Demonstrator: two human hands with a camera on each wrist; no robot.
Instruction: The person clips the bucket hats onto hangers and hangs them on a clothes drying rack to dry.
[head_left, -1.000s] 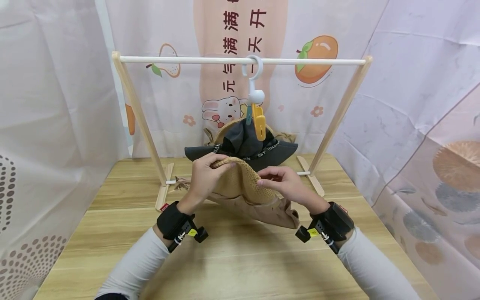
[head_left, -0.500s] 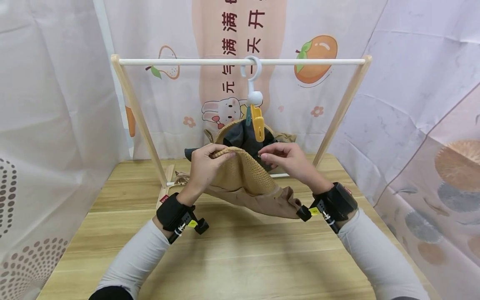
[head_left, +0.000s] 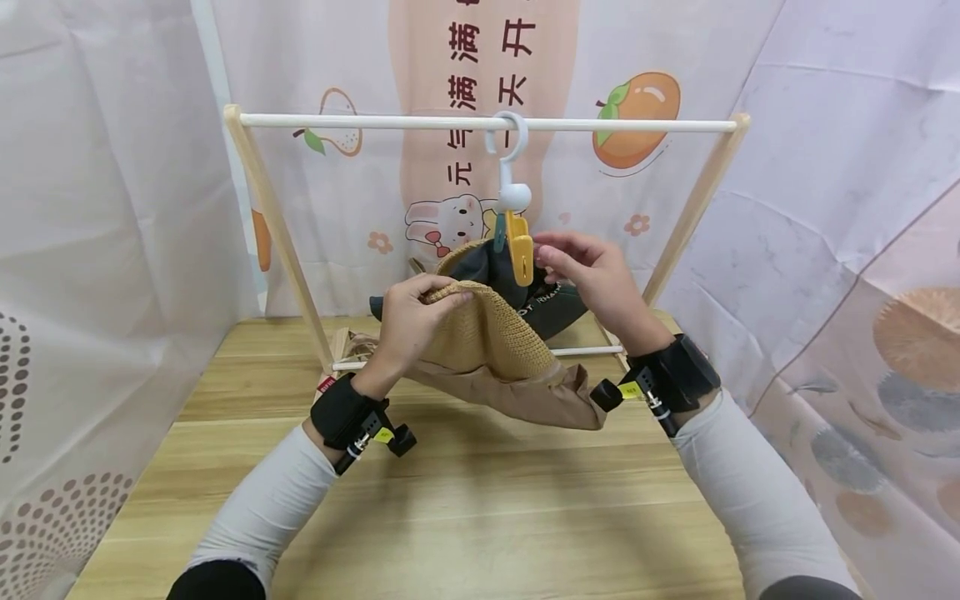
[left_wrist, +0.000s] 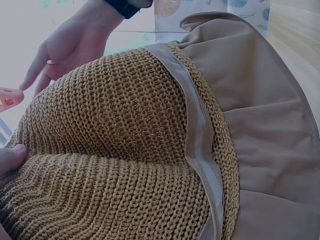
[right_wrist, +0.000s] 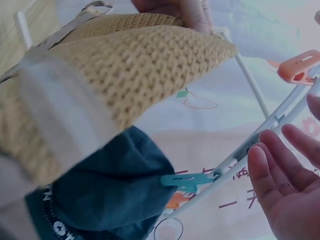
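My left hand (head_left: 408, 321) pinches the crown of a tan knitted sun hat (head_left: 517, 337). Its brown fabric brim (left_wrist: 270, 110) hangs toward me above the table. My right hand (head_left: 592, 279), fingers loosely bent and holding nothing, is beside the yellow clip (head_left: 520, 250) on a white hanger (head_left: 506, 158); whether it touches the clip is unclear. Behind the sun hat is a dark bucket hat (right_wrist: 115, 185) with white lettering; a teal clip (right_wrist: 187, 181) on the hanger grips it.
A wooden rack with a white rail (head_left: 360, 122) stands at the back of the wooden table (head_left: 480, 517), holding the hanger. Another tan knitted edge (head_left: 456, 254) shows behind the dark hat. Printed curtains (head_left: 112, 167) enclose the table.
My right hand has let go of the sun hat's edge and risen to the yellow clip. The left hand has lifted the hat slightly, keeping its pinch.
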